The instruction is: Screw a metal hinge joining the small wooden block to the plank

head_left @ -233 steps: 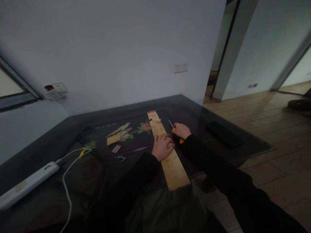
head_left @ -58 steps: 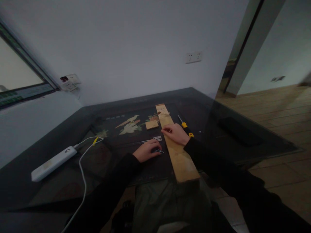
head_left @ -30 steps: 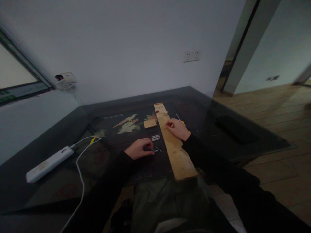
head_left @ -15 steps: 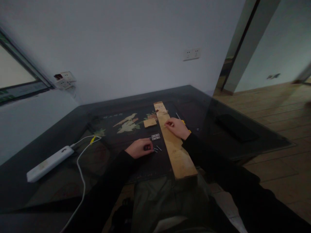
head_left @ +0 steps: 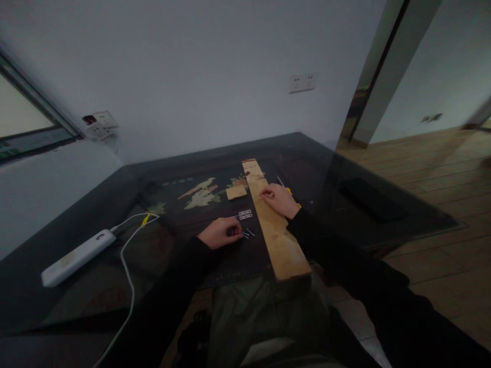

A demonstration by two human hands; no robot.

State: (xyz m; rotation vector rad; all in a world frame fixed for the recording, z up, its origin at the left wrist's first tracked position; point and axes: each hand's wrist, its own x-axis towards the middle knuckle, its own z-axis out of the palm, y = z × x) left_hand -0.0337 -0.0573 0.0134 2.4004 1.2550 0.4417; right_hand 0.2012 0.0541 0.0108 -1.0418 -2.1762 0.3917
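Observation:
A long wooden board (head_left: 274, 230) lies lengthwise on the dark table. My right hand (head_left: 282, 200) rests over the board's middle, its thumb and fingertips pinched together; whatever they hold is too small to name. Left of the board, my left hand (head_left: 221, 233) is curled, with its fingertips down at several loose screws (head_left: 250, 232). Whether it grips one is hidden. Just beyond those fingers sits a metal hinge (head_left: 245, 214) with holes. A small square wood piece (head_left: 236, 192) lies farther back, close to the board's left edge.
Partly behind my right hand is a tool with yellow handle parts (head_left: 288, 191) and a thin shaft. A white power strip (head_left: 79, 257) with its cable (head_left: 128, 271) occupies the table's left side. A dark flat object (head_left: 370, 199) lies at the right. The wall bounds the back.
Both hands keep nearly the same place and pose. The whole view has shifted very slightly; no object has visibly been moved.

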